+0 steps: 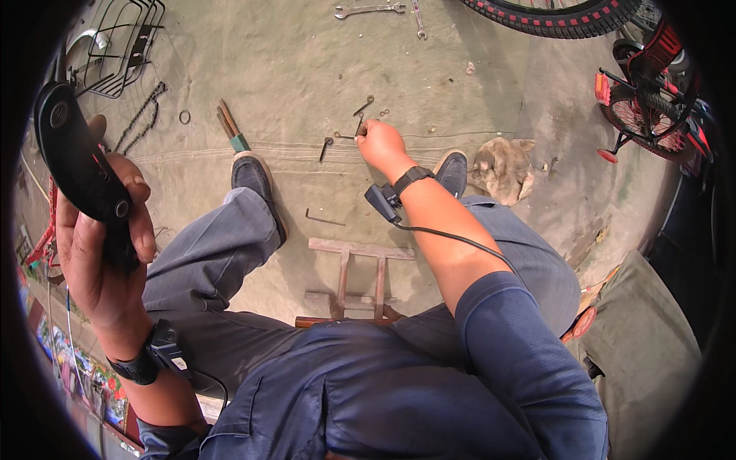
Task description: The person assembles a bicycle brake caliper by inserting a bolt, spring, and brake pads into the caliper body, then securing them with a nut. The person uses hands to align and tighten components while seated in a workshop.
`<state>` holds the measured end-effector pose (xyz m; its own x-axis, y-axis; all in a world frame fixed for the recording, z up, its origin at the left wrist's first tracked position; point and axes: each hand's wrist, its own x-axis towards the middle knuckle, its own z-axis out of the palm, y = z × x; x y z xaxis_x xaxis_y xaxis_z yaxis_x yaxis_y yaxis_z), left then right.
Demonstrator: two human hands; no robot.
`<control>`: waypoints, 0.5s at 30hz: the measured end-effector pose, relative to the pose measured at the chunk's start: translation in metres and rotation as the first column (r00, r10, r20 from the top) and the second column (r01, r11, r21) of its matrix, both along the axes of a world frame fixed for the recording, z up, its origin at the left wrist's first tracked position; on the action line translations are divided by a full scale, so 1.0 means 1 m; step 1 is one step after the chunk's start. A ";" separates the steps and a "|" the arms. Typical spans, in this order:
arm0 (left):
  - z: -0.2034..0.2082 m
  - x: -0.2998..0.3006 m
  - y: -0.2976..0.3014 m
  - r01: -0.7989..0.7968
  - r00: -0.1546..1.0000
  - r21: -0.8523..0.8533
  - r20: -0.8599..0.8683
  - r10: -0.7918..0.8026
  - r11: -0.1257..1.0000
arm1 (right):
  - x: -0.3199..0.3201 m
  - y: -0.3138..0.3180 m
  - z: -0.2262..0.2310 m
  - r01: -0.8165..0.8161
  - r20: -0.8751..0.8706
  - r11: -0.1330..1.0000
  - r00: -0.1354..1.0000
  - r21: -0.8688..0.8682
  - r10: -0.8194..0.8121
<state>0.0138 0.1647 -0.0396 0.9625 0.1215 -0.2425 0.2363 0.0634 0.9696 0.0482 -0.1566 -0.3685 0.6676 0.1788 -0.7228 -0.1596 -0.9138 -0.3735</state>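
My left hand [100,253] is raised at the left, its fingers wrapped round a curved black part [77,149] with a round metal fitting near each end. The kind of part is not clear. Down on the floor between my shoes, my right hand [382,146] has its fingertips pinched at a small dark bolt [345,136]. My fingers partly hide that bolt. Close by lie two more small bolts with ring-like heads, one beyond the hand [364,105] and one left of it [325,149]. A few tiny rings [384,113] rest just past the fingers.
An L-shaped hex key [325,219] lies before a low wooden stool [360,249]. Farther off are wrenches [370,11], a chain [140,116], a wire basket [123,50] and a bicycle tyre [552,23]. A rag [502,170] lies beside my right shoe; a green-ended tool [232,126] touches my left.
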 end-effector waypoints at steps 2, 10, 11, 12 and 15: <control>-0.001 0.003 0.002 -0.006 1.000 -0.008 -0.006 0.006 1.000 | 0.001 0.006 -0.006 -0.098 -0.042 0.994 0.994 -0.051 0.096; -0.011 0.010 0.012 -0.034 0.999 -0.042 -0.011 0.034 0.999 | -0.002 0.001 -0.025 -0.160 0.046 0.972 0.984 -0.171 0.170; -0.012 0.010 0.013 -0.041 0.999 -0.059 -0.027 0.039 0.997 | -0.002 -0.001 -0.026 -0.158 0.055 0.972 0.984 -0.173 0.170; -0.014 0.012 0.014 -0.034 0.999 -0.066 -0.025 0.032 0.997 | 0.000 -0.002 -0.027 -0.144 0.030 0.973 0.988 -0.177 0.152; -0.014 0.015 0.015 -0.035 0.999 -0.064 -0.043 0.032 0.997 | 0.007 -0.003 -0.025 -0.080 -0.022 0.983 0.997 -0.163 0.078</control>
<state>0.0290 0.1796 -0.0532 0.9470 0.1361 -0.2911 0.2735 0.1338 0.9525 0.0554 -0.1591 -0.3937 0.6443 0.1091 -0.7570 -0.0891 -0.9723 -0.2160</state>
